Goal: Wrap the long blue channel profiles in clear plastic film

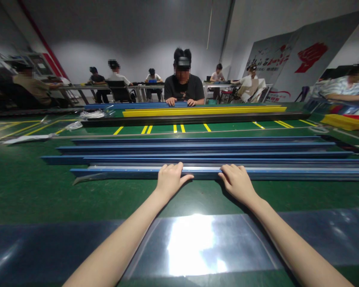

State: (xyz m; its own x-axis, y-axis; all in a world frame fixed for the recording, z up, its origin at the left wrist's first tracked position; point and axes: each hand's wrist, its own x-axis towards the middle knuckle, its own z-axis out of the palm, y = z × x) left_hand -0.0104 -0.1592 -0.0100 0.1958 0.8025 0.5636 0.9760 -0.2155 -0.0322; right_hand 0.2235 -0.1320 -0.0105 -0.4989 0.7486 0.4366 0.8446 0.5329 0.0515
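Note:
My left hand (170, 180) and my right hand (237, 181) both rest on the nearest long blue rail (122, 173), which lies across the green table (32, 191). The fingers of each hand curl over the rail's top edge, gripping it about a hand's width apart. Behind it lie several more long blue rails (197, 148), parallel to it. A shiny clear film strip (194, 243) covers the table's near edge under my forearms.
A person in black (183, 89) sits opposite, hands on a blue rail beside a yellow rail (203, 111) and a black one. Crumpled plastic wrap (91, 114) lies at far left. Other people sit at tables behind and at both sides.

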